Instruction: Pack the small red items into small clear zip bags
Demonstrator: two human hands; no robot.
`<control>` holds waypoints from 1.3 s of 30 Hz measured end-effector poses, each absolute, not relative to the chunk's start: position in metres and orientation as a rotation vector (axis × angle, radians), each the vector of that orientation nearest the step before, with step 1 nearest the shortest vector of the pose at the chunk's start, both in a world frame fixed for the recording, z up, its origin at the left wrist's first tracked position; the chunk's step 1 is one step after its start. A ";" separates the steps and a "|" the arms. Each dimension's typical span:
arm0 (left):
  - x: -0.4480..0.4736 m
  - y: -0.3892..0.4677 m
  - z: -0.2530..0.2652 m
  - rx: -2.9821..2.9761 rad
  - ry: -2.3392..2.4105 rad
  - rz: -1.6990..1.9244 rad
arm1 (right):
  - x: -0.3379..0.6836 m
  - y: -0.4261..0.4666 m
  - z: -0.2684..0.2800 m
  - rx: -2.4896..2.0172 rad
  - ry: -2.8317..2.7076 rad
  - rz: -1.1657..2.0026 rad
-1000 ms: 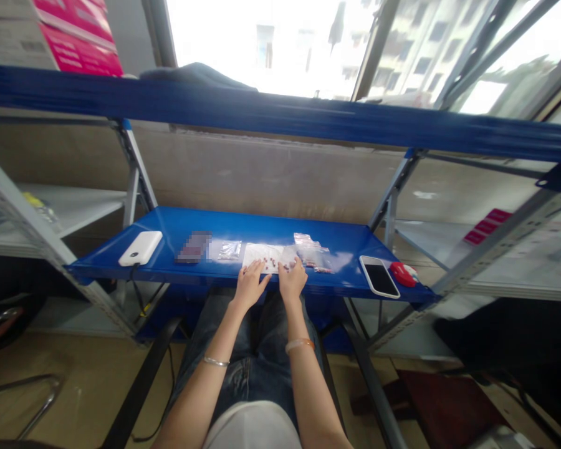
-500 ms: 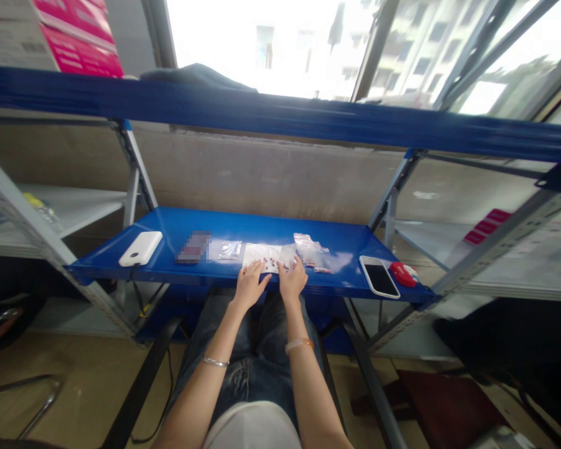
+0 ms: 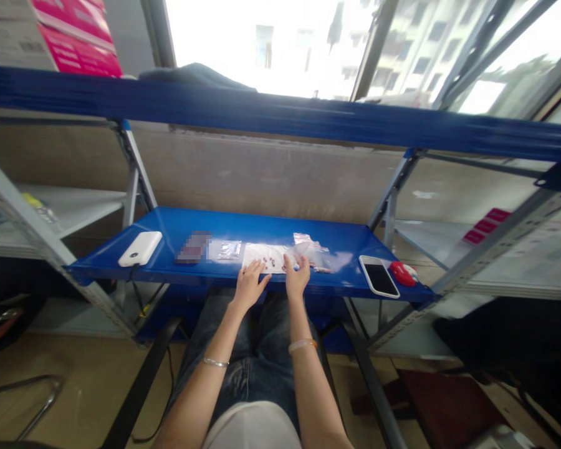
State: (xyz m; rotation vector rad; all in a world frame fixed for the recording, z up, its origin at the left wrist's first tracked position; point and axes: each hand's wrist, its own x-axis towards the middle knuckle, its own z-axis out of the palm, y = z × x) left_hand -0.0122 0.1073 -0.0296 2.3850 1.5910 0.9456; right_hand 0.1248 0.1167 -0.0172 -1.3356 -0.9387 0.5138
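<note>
My left hand [image 3: 251, 284] lies palm down with fingers stretched, its fingertips on the near left edge of a white sheet [image 3: 252, 252], paper or cloth. Several small dark red pieces [image 3: 272, 261] are scattered on that sheet, too small to name. My right hand [image 3: 298, 278] is at the sheet's right side, thumb and fingers around a small clear plastic bag [image 3: 302, 249]; the exact grip is partly hidden. Just right of it, more clear bags [image 3: 322, 258] lie on the blue table, some with reddish contents.
Left of the sheet lie a silvery packet [image 3: 230, 250], a blurred-out dark object [image 3: 194, 247] and a white power bank [image 3: 140, 248] with a cable. At right are a phone [image 3: 379, 276] and a red item [image 3: 403, 274]. A blue shelf beam [image 3: 280, 118] crosses above.
My right hand has shifted a little right and up, off the small pieces, and the clear bag has moved right with it. My left hand has stayed in place.
</note>
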 end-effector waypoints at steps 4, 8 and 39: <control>-0.013 0.104 -0.017 2.365 1.551 1.060 | 0.128 0.115 -0.003 -1.225 -0.734 0.550; -0.012 0.098 0.008 2.340 1.383 1.292 | 0.125 0.110 0.010 -1.129 -0.883 0.609; -0.032 0.087 0.053 1.487 1.129 1.639 | 0.130 0.080 0.051 -1.010 -1.167 0.941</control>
